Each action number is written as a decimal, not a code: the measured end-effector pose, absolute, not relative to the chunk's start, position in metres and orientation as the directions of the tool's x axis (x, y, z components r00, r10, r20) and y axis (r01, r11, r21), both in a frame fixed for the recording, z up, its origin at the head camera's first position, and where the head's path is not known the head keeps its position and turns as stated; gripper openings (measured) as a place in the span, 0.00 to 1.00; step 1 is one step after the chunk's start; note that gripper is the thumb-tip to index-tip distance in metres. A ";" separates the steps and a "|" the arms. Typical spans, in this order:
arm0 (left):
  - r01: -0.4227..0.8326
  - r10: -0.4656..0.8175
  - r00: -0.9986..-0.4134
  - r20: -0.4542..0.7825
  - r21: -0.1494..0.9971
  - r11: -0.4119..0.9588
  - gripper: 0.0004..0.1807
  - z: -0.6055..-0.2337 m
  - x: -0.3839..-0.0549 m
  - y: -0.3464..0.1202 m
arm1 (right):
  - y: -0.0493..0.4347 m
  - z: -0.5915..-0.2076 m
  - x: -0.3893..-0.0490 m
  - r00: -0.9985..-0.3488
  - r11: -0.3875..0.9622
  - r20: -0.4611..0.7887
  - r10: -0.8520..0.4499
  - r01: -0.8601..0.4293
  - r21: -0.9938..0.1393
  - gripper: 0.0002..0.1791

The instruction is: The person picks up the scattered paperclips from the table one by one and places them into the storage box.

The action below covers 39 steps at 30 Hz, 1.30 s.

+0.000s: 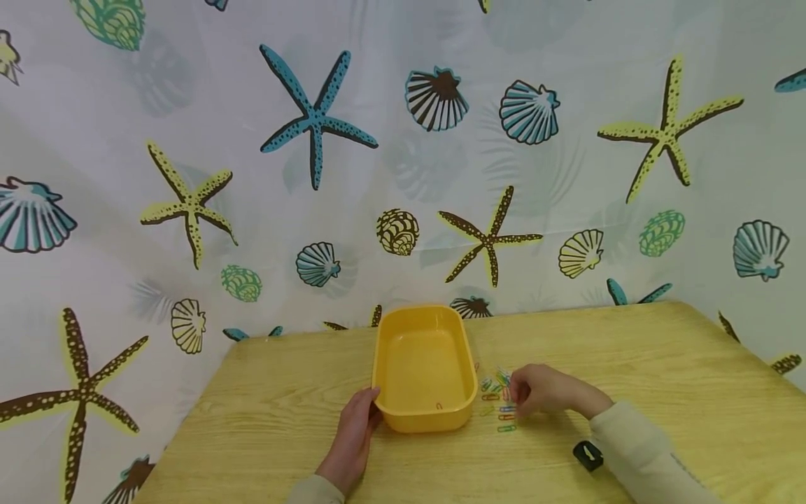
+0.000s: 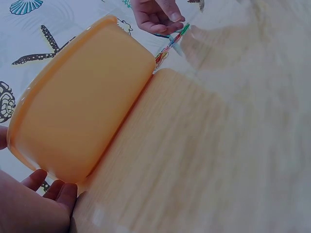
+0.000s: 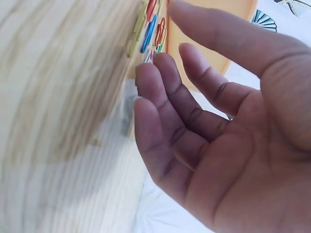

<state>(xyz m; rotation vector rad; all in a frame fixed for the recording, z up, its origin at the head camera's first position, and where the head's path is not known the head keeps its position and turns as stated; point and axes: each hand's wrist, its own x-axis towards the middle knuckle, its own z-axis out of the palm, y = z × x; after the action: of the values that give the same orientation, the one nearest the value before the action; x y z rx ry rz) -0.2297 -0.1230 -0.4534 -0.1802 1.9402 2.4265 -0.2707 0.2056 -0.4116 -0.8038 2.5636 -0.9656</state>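
"What did the left hand (image 1: 354, 435) hold?"

"The tub (image 1: 425, 422), by its near-left corner; probably light, stiff plastic."

"And the paper clips (image 1: 506, 428)?"

"One lay inside the tub, the rest just right of it: springy wire, I judged, best pinched at one end."

"The right hand (image 1: 546, 389)?"

"It curved loosely right of the tub, seemingly holding nothing."

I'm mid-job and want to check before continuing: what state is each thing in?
Yellow bin: upright, uncovered, one paper clip inside
Loose paper clips: lying grouped on the table beside the bin
Left hand: holding the bin's side
Right hand: fingers bent beside the clips, nothing visibly held
Patterned cloth: hanging behind the table
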 end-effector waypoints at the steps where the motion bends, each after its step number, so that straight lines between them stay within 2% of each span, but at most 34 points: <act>1: -0.095 -0.053 -0.993 -0.109 0.971 -0.221 0.24 -0.454 -0.230 -0.123 | 0.205 -0.412 -0.271 -0.802 0.623 -0.072 -0.593 -0.400 -0.673 0.11; 17: -0.077 -0.045 -0.995 -0.088 0.973 -0.217 0.24 -0.456 -0.231 -0.125 | 0.204 -0.412 -0.267 -0.775 0.634 -0.080 -0.627 -0.448 -0.630 0.13; 28: -0.070 -0.052 -0.995 -0.083 0.974 -0.215 0.24 -0.457 -0.230 -0.123 | 0.216 -0.411 -0.266 -0.728 0.631 -0.052 -0.684 -0.554 -0.542 0.08; 34: -0.079 -0.061 -0.994 -0.093 0.974 -0.211 0.24 -0.457 -0.231 -0.122 | 0.222 -0.409 -0.266 -0.750 0.649 -0.070 -0.657 -0.516 -0.559 0.10; 39: -0.088 -0.069 -0.992 -0.104 0.974 -0.211 0.24 -0.457 -0.231 -0.123 | 0.222 -0.407 -0.268 -0.733 0.608 -0.032 -0.679 -0.538 -0.583 0.10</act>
<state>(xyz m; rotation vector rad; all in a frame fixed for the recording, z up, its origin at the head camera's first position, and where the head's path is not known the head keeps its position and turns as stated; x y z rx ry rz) -0.2313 -0.1230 -0.4569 -0.1949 1.9656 2.4270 -0.2679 0.2218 -0.4066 -0.9980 2.5858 -0.8155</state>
